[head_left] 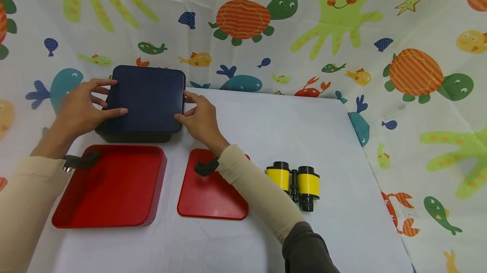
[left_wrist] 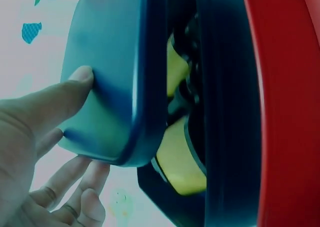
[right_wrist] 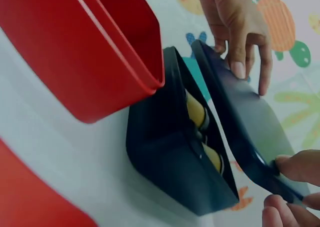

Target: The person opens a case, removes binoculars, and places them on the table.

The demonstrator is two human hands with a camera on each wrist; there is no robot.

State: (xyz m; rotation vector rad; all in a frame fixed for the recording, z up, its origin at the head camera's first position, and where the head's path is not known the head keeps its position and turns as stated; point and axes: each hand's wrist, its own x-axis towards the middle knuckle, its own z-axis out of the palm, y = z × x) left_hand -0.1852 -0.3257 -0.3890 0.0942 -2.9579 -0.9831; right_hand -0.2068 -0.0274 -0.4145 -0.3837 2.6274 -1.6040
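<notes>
A dark blue lid (head_left: 146, 99) is held over a matching dark blue box (head_left: 131, 138) at the back left of the table. My left hand (head_left: 81, 106) grips the lid's left side, thumb on top and fingers at the edge. My right hand (head_left: 203, 118) pinches the right edge. In the left wrist view a gap separates the lid (left_wrist: 112, 87) from the box (left_wrist: 232, 117). Through it show yellow and black binoculars (left_wrist: 180, 159) lying in the box. The right wrist view also shows the tilted lid (right_wrist: 240, 107) apart from the box (right_wrist: 165, 157).
An open red box (head_left: 110, 188) stands in front of the blue one. To its right a flat red lid (head_left: 213, 199) lies partly under my right forearm. Another yellow and black pair of binoculars (head_left: 309, 185) lies farther right. A sea-animal patterned cloth (head_left: 258, 70) hangs behind.
</notes>
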